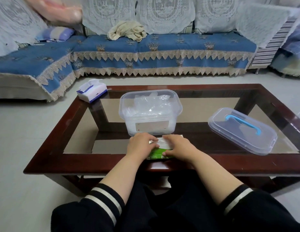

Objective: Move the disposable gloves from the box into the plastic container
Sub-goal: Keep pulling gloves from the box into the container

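Both hands rest on the green-and-white box (160, 152) at the near edge of the glass-topped coffee table (89, 162). The left hand (140, 144) lies on the box's left end with fingers curled, pinching a bit of clear film at the opening; the right hand (177, 145) grips the right end, thumb against the near side. Just behind the box stands the open plastic container (150, 113), clear disposable gloves (149, 104) piled inside. Its lid (242, 130) — blue handle up — lies to the right; a tissue pack (92, 91) sits on the far left corner.

Soft, even daylight; wide-angle bending at edges.
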`<state>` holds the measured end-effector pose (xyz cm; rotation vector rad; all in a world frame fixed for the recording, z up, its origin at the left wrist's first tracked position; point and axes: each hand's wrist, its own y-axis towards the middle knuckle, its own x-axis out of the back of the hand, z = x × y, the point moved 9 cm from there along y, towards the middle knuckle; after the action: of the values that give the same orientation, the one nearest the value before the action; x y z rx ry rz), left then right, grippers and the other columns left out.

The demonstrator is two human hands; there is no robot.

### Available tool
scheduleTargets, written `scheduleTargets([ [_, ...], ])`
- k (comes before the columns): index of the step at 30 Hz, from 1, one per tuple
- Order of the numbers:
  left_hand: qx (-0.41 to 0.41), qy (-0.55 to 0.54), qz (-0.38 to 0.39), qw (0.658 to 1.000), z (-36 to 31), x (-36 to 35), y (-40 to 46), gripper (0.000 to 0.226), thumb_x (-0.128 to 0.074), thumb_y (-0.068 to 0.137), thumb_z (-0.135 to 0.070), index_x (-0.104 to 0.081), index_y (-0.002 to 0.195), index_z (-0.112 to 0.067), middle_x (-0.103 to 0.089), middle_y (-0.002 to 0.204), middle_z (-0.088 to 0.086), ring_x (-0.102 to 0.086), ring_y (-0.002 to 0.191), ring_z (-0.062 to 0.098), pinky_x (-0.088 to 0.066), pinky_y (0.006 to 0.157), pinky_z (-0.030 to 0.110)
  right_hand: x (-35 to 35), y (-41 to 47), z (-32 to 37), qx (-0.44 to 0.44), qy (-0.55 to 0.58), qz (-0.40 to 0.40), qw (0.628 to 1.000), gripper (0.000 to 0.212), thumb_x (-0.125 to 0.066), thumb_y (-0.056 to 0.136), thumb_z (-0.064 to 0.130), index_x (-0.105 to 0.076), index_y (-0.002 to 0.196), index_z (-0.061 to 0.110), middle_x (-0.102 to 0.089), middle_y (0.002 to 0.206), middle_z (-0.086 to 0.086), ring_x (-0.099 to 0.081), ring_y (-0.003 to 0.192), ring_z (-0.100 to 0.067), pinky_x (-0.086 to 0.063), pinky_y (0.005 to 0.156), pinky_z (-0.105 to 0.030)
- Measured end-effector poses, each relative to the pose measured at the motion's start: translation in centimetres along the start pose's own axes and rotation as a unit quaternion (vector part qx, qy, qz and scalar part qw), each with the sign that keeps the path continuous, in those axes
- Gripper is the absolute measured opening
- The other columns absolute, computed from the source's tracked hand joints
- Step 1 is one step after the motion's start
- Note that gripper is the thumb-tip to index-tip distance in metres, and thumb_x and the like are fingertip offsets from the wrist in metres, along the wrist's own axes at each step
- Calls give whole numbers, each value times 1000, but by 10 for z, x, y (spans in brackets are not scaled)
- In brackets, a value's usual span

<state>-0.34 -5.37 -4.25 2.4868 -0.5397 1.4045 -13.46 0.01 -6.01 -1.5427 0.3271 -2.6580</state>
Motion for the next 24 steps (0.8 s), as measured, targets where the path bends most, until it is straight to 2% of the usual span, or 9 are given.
scheduleTargets([
  [3,12,4,-9,1000,-1,-1,2,21,-70,82,-43,-73,101,-33,-68,110,-10,-49,117,15,-31,93,31,3,5,-5,-8,0,-19,1000,69,-71,80,44,-43,141,26,-49,140,2,-42,130,-20,-32,108,-36],
  [7,22,2,-5,1000,-2,-2,6,12,-71,83,-39,-75,91,-31,-67,102,-9,-53,107,17,-36,88,32,2,10,-9,-14,3,-41,999,65,-73,78,43,-49,136,28,-53,136,4,-44,128,-18,-30,108,-36],
  [9,33,-10,-3,999,-2,-4,7,8,-72,82,-37,-74,86,-30,-66,98,-9,-54,103,16,-37,85,32,-1,12,-9,-12,-14,-41,999,65,-74,77,43,-49,135,29,-52,136,6,-41,130,-16,-24,112,-41],
  [12,26,19,-9,999,-6,-4,7,6,-70,83,-36,-72,82,-30,-65,95,-11,-53,98,13,-30,82,31,-4,11,-10,-19,-3,-27,999,66,-73,78,41,-47,136,28,-46,140,7,-36,134,-14,-8,117,-50],
  [14,4,25,-22,999,-12,-3,7,8,-67,86,-32,-71,81,-28,-67,92,-9,-56,95,15,-34,81,30,-5,10,-12,-23,5,-18,1000,67,-73,78,43,-45,137,29,-43,142,7,-34,136,-14,-5,117,-52],
  [16,-17,-2,-30,999,-18,-1,7,11,-62,89,-27,-70,83,-22,-68,91,-6,-57,92,18,-39,78,30,-3,9,-13,-28,3,-16,999,65,-72,78,45,-46,136,31,-44,141,8,-35,135,-16,-4,115,-55],
  [20,-47,-61,-61,995,-31,6,1,13,-58,93,-20,-64,86,-11,-65,86,0,-56,83,20,-38,70,30,-1,7,-11,-39,-9,-19,999,54,-70,79,45,-52,128,30,-50,133,7,-40,130,-19,-4,111,-63],
  [22,-46,-103,-98,989,-33,15,-3,13,-56,95,-20,-60,87,-11,-62,82,-1,-56,80,20,-42,70,33,0,6,-9,-44,-13,-20,999,49,-70,79,45,-54,121,27,-53,128,6,-43,127,-21,-5,111,-64],
  [24,-32,-133,-104,985,-31,17,-2,11,-57,95,-23,-60,91,-13,-61,83,-4,-56,81,18,-45,73,34,0,4,-8,-46,-10,-20,999,49,-71,79,44,-54,120,25,-54,126,5,-43,126,-22,-6,112,-64],
])
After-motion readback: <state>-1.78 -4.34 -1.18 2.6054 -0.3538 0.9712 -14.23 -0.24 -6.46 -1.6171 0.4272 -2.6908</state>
